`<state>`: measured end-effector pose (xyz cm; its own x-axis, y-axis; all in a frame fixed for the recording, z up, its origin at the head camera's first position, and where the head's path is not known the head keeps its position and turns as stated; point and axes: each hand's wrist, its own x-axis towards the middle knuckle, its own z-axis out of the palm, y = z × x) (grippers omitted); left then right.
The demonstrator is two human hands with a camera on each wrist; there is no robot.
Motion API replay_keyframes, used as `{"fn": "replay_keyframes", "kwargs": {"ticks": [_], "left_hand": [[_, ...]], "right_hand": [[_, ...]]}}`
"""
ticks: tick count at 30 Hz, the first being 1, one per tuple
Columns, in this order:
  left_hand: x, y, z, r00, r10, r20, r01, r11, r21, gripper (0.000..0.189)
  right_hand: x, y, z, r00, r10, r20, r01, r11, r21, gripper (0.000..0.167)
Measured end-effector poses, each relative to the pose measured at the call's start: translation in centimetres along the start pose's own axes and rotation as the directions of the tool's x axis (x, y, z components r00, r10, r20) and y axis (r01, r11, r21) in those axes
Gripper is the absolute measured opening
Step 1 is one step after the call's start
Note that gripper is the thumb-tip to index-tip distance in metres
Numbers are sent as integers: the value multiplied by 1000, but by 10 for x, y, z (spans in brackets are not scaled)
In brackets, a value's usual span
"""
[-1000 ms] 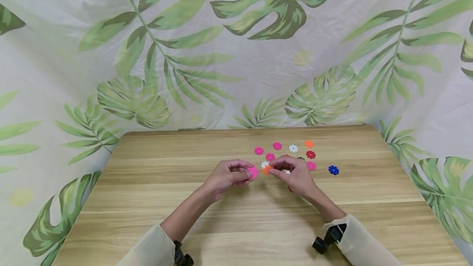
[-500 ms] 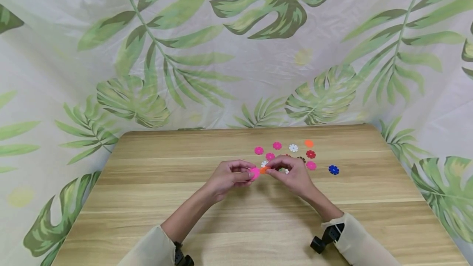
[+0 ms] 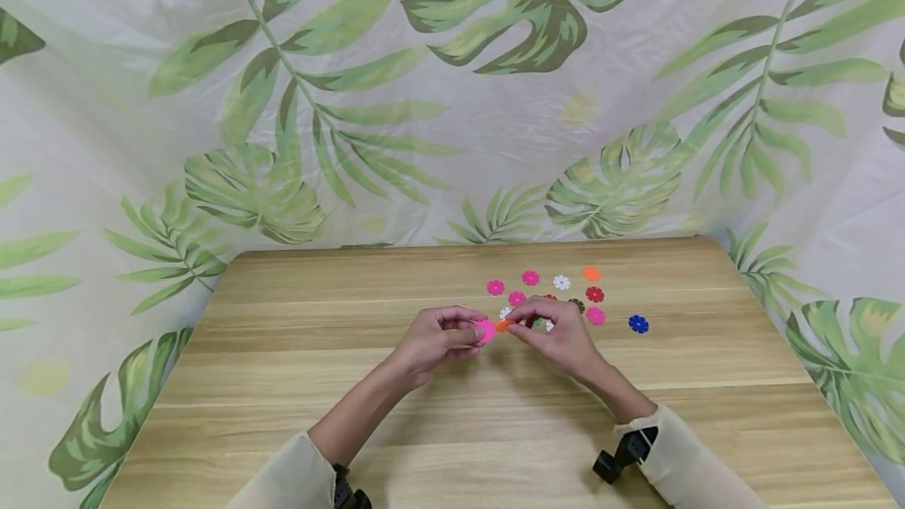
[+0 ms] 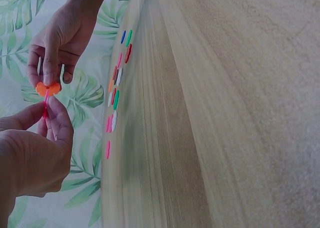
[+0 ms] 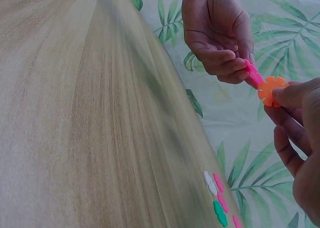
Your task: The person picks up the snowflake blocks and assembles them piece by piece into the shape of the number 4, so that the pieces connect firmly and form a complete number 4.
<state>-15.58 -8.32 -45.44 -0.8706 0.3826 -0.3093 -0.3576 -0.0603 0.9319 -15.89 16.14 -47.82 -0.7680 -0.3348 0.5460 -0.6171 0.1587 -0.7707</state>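
My left hand (image 3: 440,340) pinches a pink notched plastic disc (image 3: 485,331) between thumb and fingers. An orange disc of the same flower-like shape (image 5: 272,91) is pinched by my right hand (image 3: 558,334). Both are held up over the table, edge to edge, the orange one turned crosswise to the pink one. In the left wrist view the pink disc (image 4: 46,106) meets the orange disc (image 4: 48,89) at its notched rim. The fingertips cover part of each disc.
On the wooden table (image 3: 297,399) behind and beside the right hand lie several loose discs, among them a blue disc (image 3: 639,324), a red disc (image 3: 595,294), a white disc (image 3: 562,283) and another orange disc (image 3: 591,274). A leaf-patterned cloth (image 3: 495,140) hangs behind the table.
The right hand has moved slightly left, bringing the orange disc up against the pink one and turning it more edge-on to the head view. The left hand stays nearly in place.
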Motion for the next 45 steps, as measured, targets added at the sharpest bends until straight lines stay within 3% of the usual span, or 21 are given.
{"fn": "replay_keyframes", "kwargs": {"ticks": [15,23,30,37,45], "left_hand": [[-2,-2,1,1000,-29,-5,29,999,-17,28],[-2,-1,4,997,-55,-45,54,998,-33,25],[-2,-4,5,994,-58,-90,55,998,-40,25],[-3,-3,4,994,-64,-83,60,997,-51,28],[-5,-5,3,995,-69,-69,64,995,-72,29]], "right_hand": [[0,3,2,999,-20,30,20,1000,5,19],[0,5,6,994,-110,4,110,993,39,27],[0,7,11,981,-194,16,194,981,10,29],[0,9,11,995,-98,-7,98,995,0,27],[0,11,4,999,-51,-11,50,999,-20,24]]}}
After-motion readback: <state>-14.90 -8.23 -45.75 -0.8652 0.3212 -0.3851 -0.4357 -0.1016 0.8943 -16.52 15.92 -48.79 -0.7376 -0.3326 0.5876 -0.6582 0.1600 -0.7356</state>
